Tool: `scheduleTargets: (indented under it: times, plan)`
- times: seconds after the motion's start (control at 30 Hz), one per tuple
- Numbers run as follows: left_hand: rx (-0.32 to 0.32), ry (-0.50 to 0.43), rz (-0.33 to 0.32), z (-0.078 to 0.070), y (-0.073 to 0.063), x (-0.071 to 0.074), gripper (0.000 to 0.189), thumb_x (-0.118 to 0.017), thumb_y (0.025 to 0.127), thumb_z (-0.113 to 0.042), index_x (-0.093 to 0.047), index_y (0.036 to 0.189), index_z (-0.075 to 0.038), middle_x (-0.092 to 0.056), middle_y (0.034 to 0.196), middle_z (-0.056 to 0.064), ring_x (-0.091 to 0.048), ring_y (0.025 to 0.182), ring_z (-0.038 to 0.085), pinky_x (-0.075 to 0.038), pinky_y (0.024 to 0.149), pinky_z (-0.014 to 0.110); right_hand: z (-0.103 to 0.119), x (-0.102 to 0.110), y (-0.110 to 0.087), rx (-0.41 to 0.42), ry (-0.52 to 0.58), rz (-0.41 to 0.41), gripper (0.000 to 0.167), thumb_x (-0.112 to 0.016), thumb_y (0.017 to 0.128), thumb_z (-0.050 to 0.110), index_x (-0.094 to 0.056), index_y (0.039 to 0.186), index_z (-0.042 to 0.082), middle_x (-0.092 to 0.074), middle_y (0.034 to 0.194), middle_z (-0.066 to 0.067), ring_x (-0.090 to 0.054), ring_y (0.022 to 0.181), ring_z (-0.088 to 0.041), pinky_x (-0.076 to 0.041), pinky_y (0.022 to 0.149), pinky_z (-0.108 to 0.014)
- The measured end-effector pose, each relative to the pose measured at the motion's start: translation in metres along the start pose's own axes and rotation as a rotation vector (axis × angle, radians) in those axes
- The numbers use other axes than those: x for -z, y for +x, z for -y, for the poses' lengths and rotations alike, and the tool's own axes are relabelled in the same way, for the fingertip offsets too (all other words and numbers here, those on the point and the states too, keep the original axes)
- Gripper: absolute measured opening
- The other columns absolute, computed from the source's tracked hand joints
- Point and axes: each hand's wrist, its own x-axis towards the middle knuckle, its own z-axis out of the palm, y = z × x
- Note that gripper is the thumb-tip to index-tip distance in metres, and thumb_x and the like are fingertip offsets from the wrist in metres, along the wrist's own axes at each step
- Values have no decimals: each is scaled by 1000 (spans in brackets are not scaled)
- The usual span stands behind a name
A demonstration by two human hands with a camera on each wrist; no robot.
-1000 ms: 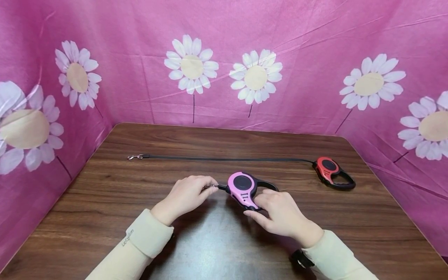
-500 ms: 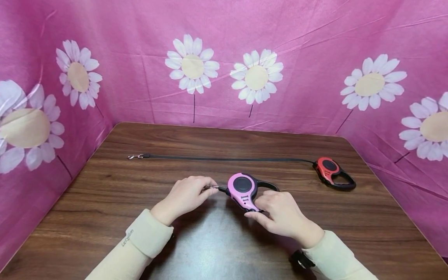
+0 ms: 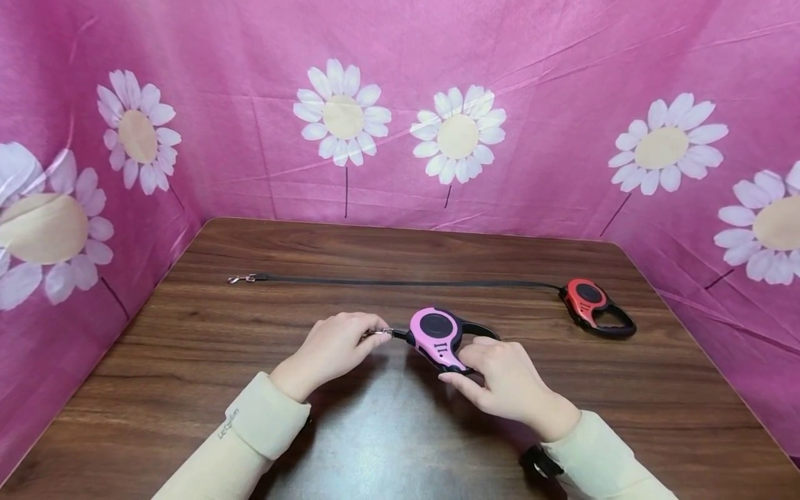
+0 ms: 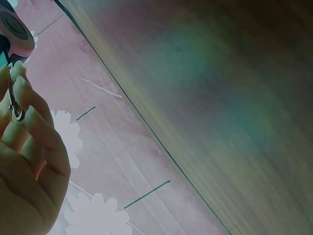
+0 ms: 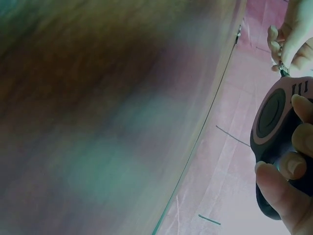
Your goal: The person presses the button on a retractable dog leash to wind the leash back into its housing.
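A pink and black retractable dog leash (image 3: 434, 333) is held over the middle of the table. My right hand (image 3: 509, 382) grips its black loop handle, fingers curled through the opening and the thumb along the lower edge. At the leash's other end, my left hand (image 3: 334, 347) pinches the metal snap hook (image 4: 14, 98) between thumb and fingers. Only a short bit of black strap (image 3: 401, 335) shows between hook and casing. In the right wrist view the pink casing (image 5: 271, 112) stands close, with the left hand (image 5: 298, 44) beyond it at the hook.
Farther back on the wooden table (image 3: 187, 361) lies a red and black retractable leash (image 3: 586, 298). Its black strap (image 3: 406, 283) stretches straight leftward to a metal snap hook (image 3: 240, 280). A pink cloth with daisies (image 3: 400, 42) hangs around the table's back and sides.
The pink leash and my right hand have shifted very slightly to the right. My left hand keeps its pinch on the hook; the red leash lies as before.
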Motion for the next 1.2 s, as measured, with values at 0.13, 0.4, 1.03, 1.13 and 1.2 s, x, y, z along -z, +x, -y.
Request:
scheduleTargets:
  times: [0.13, 0.4, 1.03, 1.13, 1.2]
  plan:
    - [1, 0, 3, -1, 0, 0, 15, -63, 96, -39, -72, 103, -30, -68, 84, -16, -57, 72, 4, -48, 62, 39, -1, 0, 0, -2, 6, 3, 48, -63, 91, 54, -42, 60, 23, -33, 62, 14, -35, 56, 0, -20, 46, -14]
    - [-8, 5, 14, -3, 1, 2, 16, -62, 96, -40, -72, 103, -30, -69, 86, -16, -58, 73, 4, -48, 62, 38, -3, 2, -1, 0, 1, -24, 49, -64, 89, 56, -42, 60, 24, -35, 61, 14, -35, 55, 0, -21, 46, -14]
    - [14, 36, 77, -1, 2, 1, 10, -69, 91, -36, -75, 97, -29, -72, 88, -17, -67, 82, 10, -51, 68, 43, -10, -1, -5, 8, 18, -57, 48, -67, 87, 54, -40, 59, 27, -37, 62, 16, -34, 57, 1, -23, 46, -14]
    - [26, 43, 88, 0, 2, 0, 9, -70, 91, -36, -74, 94, -29, -71, 85, -18, -66, 80, 9, -51, 66, 42, -10, -1, -6, 9, 24, -48, 47, -67, 88, 54, -41, 59, 27, -38, 62, 16, -35, 57, 1, -24, 47, -14]
    - [32, 47, 96, 1, 2, -1, 8, -70, 91, -37, -74, 92, -30, -70, 83, -18, -65, 78, 8, -50, 65, 41, -10, -2, -7, 9, 23, -36, 47, -67, 88, 54, -41, 59, 27, -39, 62, 17, -36, 57, 1, -25, 47, -14]
